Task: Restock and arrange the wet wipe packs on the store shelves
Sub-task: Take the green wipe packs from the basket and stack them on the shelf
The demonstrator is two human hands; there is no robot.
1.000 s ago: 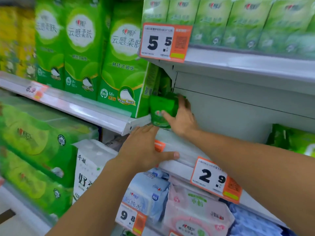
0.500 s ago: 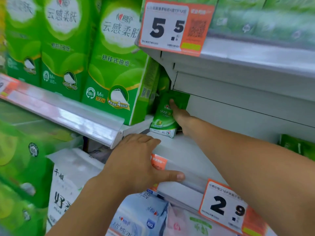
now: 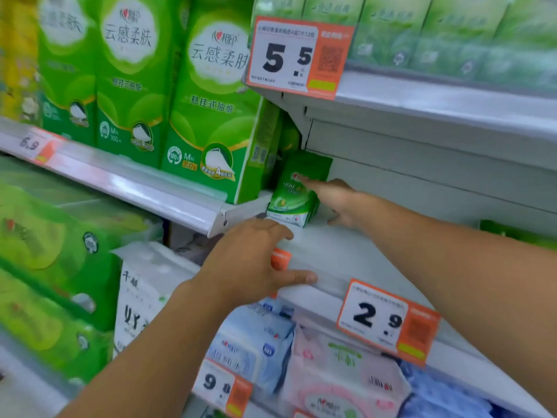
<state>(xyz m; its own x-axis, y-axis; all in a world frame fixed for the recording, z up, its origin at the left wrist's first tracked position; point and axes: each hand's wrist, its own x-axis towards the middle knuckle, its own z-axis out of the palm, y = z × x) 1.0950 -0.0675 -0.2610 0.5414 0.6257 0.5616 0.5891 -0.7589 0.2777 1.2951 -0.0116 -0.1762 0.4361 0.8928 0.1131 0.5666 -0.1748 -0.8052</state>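
Head view: one green wipe pack (image 3: 297,191), two hands (image 3: 337,200)

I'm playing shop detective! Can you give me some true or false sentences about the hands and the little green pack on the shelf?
1. The small green wipe pack stands on the white shelf. True.
2. The right hand touches the pack with straight fingers. True.
3. The left hand holds a blue pack. False: it rests on the shelf's front edge and holds nothing.
4. The price tag below the pack's shelf reads 7.7. False: it reads 2.9.
5. Tall green tissue packs stand left of the small pack. True.
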